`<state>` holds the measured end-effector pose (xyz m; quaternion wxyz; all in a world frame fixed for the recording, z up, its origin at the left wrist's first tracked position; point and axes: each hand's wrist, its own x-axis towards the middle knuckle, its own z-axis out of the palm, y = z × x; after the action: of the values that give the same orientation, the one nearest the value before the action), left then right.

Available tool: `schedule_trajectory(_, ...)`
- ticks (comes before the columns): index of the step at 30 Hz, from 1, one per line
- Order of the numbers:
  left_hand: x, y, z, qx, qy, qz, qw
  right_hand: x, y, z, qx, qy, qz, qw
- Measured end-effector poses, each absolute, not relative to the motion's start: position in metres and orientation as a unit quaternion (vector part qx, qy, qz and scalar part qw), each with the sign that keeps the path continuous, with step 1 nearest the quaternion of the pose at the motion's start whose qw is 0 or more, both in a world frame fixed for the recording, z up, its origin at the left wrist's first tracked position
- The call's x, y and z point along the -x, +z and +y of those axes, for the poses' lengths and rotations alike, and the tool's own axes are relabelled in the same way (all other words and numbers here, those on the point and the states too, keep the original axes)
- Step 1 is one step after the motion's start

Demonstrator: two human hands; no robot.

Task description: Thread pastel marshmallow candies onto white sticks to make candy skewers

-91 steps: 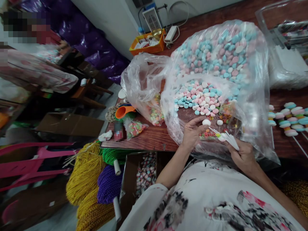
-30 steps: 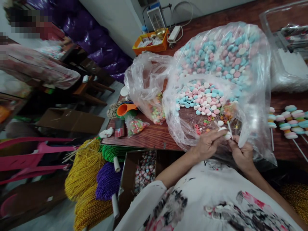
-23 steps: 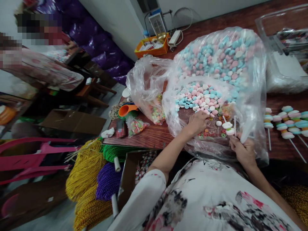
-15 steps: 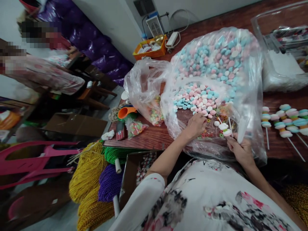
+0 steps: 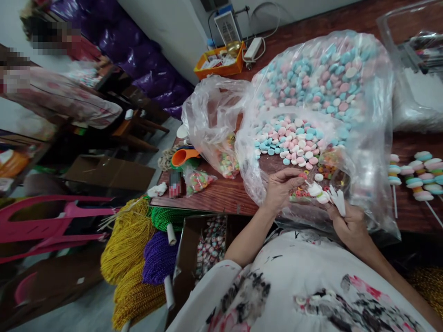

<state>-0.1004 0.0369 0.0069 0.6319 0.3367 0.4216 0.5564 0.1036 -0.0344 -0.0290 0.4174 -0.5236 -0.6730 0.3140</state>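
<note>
My left hand (image 5: 281,188) is closed in a pinch on a small red candy ring (image 5: 303,176), close to the upper end of a candy stick. Several white and pale candies are threaded on that candy skewer (image 5: 321,193), which my right hand (image 5: 349,222) grips, tilted toward the left. A bunch of white sticks (image 5: 338,200) also stands up from the right hand's closed fingers. Beneath both hands lies an open clear plastic bag (image 5: 244,159) with pink, blue and white candies (image 5: 301,143) spilling forward. Small coloured rings (image 5: 298,196) are scattered near the hands.
Finished candy skewers (image 5: 424,177) lie at the right. A clear bin (image 5: 408,115) stands behind them. At the left are smaller candy bags (image 5: 199,180), an orange scoop (image 5: 182,157) and a yellow tray (image 5: 219,70). Cord bundles (image 5: 129,244) sit below the table edge. People work at far left.
My left hand has lifted from the candies on the table and now holds a small red ring at the stick's end. My right hand has tilted the skewer leftward. The view has shifted slightly.
</note>
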Motion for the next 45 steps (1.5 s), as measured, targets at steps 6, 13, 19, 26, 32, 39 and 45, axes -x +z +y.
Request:
schedule_trajectory(6, 0.104, -0.013, 0.031, -0.539, 0.594, 0.418, 0.425, -0.100, -0.029, -0.035, 0.532, 0.287, -0.674, 0.424)
schedule_trajectory(13, 0.096, -0.009, 0.023, -0.420, 0.580, 0.432, 0.548, -0.097, -0.033, -0.036, 0.501, 0.284, -0.681, 0.452)
schedule_trajectory(19, 0.090, 0.002, 0.025, -0.317, 0.495, 0.414, 0.695, -0.095, -0.033, -0.034, 0.511, 0.342, -0.647, 0.452)
schedule_trajectory(26, 0.084, 0.002, 0.017, -0.346, 0.457, 0.407, 0.711, -0.097, -0.021, -0.040, 0.515, 0.406, -0.595, 0.464)
schedule_trajectory(32, 0.084, -0.013, 0.007, -0.377, 0.467, 0.405, 0.690, -0.097, -0.018, -0.041, 0.515, 0.366, -0.614, 0.474)
schedule_trajectory(39, 0.083, -0.019, 0.002, -0.464, 0.453, 0.413, 0.640, -0.104, -0.025, -0.034, 0.542, 0.352, -0.607, 0.463)
schedule_trajectory(45, 0.104, -0.006, 0.053, -0.690, 0.388, 0.478, 0.380, -0.116, -0.039, -0.020, 0.579, 0.463, -0.396, 0.542)
